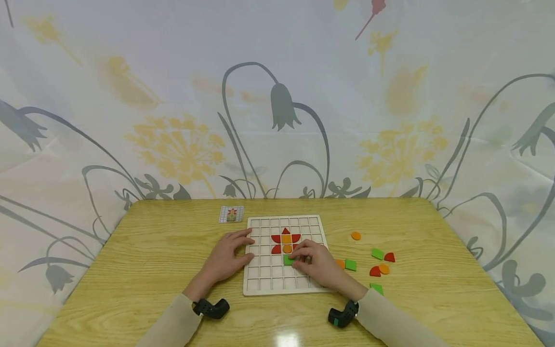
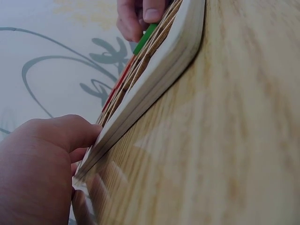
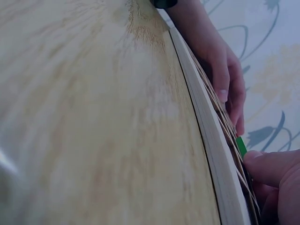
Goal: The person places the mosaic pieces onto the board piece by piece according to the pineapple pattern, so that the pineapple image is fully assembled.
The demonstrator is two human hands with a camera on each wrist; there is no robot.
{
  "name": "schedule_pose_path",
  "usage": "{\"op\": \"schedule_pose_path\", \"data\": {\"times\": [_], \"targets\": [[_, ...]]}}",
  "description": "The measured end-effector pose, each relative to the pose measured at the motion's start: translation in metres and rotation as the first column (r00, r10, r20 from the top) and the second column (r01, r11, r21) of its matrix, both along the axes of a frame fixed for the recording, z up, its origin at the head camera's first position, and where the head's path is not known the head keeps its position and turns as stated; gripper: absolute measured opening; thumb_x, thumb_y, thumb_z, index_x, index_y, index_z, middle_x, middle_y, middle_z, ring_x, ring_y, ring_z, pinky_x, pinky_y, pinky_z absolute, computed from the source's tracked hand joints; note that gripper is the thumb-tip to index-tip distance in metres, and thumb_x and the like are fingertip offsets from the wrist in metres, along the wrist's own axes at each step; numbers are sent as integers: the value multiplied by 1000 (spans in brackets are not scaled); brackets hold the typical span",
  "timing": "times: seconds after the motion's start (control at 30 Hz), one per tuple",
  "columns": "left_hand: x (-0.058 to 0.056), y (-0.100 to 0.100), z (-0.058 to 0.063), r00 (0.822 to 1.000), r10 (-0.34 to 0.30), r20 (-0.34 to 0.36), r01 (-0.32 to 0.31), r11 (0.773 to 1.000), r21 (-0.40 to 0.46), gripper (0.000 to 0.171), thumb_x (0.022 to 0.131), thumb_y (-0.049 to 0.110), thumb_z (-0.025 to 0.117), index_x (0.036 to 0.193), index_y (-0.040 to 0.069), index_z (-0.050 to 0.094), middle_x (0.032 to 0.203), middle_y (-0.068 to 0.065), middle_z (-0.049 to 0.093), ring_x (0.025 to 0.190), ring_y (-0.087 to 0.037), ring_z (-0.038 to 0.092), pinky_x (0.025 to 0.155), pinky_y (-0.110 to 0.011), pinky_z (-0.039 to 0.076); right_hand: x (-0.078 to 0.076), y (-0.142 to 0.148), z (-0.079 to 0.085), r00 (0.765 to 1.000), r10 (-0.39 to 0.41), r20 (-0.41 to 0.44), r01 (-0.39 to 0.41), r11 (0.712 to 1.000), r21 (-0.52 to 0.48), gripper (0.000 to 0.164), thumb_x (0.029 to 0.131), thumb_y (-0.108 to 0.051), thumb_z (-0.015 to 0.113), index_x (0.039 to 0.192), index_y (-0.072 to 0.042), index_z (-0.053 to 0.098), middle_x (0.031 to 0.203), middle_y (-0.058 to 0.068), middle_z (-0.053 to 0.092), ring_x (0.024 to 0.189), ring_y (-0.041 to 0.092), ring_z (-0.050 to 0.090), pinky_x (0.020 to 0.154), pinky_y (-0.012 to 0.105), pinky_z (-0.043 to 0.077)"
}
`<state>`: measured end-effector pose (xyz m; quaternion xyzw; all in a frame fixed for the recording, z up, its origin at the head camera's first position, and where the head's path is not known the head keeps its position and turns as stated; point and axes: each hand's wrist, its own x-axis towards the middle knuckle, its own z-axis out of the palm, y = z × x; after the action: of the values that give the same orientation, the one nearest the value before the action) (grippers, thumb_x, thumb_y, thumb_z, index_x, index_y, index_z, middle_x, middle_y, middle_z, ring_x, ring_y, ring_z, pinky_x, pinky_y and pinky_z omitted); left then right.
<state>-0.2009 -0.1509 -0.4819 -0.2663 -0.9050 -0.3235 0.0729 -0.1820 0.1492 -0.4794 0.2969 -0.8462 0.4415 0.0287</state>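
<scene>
A white wooden grid board [image 1: 265, 284] lies on the table, with red and orange tiles set in its middle like a flower. My left hand [image 1: 225, 258] rests its fingertips and thumb along the board's left edge, as the left wrist view [image 2: 42, 159] also shows. Just below the orange round tile [image 1: 287, 248], my right hand [image 1: 318, 264] pinches a green square tile [image 1: 288, 260] by its right side, at the board's surface. In the left wrist view the green tile [image 2: 145, 38] stands out above the grid under the right fingers.
A small pattern card [image 1: 231, 214] lies beyond the board's upper left corner. Right of the board are loose tiles: an orange circle [image 1: 356, 235], green squares [image 1: 350, 265], red quarter-round pieces [image 1: 389, 257] and others. A patterned cloth [image 1: 277, 144] stands behind the table.
</scene>
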Motion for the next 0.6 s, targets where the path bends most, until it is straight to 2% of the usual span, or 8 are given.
{"op": "schedule_pose_path", "data": {"times": [0.23,0.6], "targets": [[-1,0,-2,1000,-1,-10,1,1000,4,32,91,25,71,120,11,70,148,-5,51,134,-35,45,109,-56,35,-1,-1,0,1000,-13,-26,13,1000,16,11,88,-8,76,98,-11,78,101,-4,63,76,4,56,64,23,50],[-1,0,0,1000,5,4,-5,1000,1,32,91,24,72,120,11,70,148,-5,50,134,-35,44,109,-56,35,-3,0,2,1000,-8,30,8,1000,4,11,90,-8,75,100,-12,78,104,-3,63,80,8,57,68,24,51]]}}
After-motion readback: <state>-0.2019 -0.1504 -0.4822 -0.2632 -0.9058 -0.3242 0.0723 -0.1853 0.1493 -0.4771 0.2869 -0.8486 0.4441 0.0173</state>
